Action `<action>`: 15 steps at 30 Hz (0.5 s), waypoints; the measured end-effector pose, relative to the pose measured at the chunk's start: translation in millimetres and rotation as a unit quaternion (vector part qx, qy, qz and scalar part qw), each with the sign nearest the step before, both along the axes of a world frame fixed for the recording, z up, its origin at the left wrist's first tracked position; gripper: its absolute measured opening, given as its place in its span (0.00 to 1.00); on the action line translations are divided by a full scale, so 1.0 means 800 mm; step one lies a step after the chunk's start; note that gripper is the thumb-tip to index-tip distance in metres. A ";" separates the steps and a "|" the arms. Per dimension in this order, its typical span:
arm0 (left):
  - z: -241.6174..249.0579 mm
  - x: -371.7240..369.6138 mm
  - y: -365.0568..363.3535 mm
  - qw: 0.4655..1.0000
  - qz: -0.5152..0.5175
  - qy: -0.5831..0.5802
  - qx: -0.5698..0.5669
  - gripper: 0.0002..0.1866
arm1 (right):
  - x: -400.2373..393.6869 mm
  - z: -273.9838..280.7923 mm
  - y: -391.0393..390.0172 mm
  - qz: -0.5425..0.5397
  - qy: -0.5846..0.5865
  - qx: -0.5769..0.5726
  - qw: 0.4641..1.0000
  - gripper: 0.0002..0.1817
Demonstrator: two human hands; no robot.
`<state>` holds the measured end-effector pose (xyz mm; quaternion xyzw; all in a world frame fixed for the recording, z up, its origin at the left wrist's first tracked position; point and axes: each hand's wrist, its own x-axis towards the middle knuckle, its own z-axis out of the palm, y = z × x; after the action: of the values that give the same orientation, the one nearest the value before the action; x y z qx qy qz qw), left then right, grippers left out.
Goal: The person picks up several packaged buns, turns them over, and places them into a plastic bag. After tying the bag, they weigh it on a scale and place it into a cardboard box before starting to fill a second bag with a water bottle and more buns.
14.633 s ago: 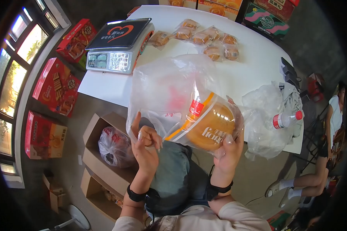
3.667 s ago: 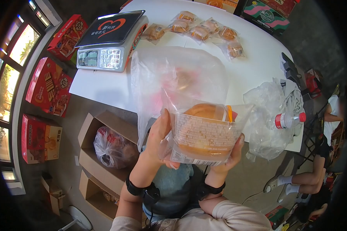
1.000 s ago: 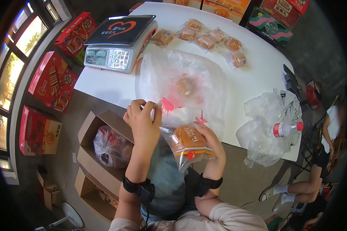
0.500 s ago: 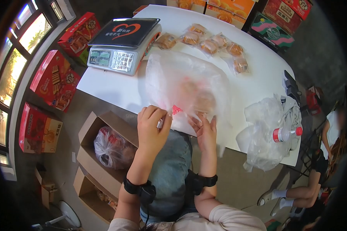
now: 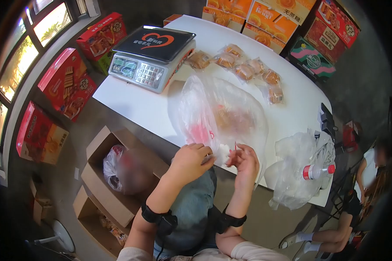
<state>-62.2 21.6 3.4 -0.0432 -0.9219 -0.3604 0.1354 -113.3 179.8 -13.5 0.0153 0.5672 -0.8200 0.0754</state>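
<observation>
A translucent plastic bag with red print lies on the white table in front of me, its mouth toward my body. Blurred orange-brown shapes show through its film. My left hand is closed on the near edge of the bag, fingers curled over the gathered film. To its right, my right hand has bent fingers at the same edge, pinching the film by the white bunched part; the exact contact is partly hidden. Beyond the bag lie several wrapped pastries.
A digital scale stands at the table's back left. At the right lie crumpled plastic bags and a bottle. An open cardboard box holding a tied bag sits below left. Gift boxes line the back; a person sits at right.
Both hands have moved slightly right and nearer the table's front edge relative to the view. The bag has puffed up and shifted, its red print now folded. The camera view has tilted a little.
</observation>
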 end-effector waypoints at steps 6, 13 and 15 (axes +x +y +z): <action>-0.012 0.003 -0.004 0.997 -0.027 -0.063 -0.035 0.11 | -0.033 0.063 0.018 0.063 0.130 0.058 0.988 0.15; -0.016 0.005 -0.009 0.997 -0.035 -0.064 -0.022 0.11 | -0.242 0.044 0.034 0.104 0.179 0.444 0.872 0.13; -0.009 0.008 -0.010 0.997 -0.027 -0.069 -0.030 0.11 | -0.315 0.010 0.050 0.059 0.203 0.545 0.811 0.16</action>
<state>-55.4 13.9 -3.7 -0.0477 -0.9379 -0.3382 0.0606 -365.1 220.1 -5.7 -0.1463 0.9233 -0.3550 -0.0138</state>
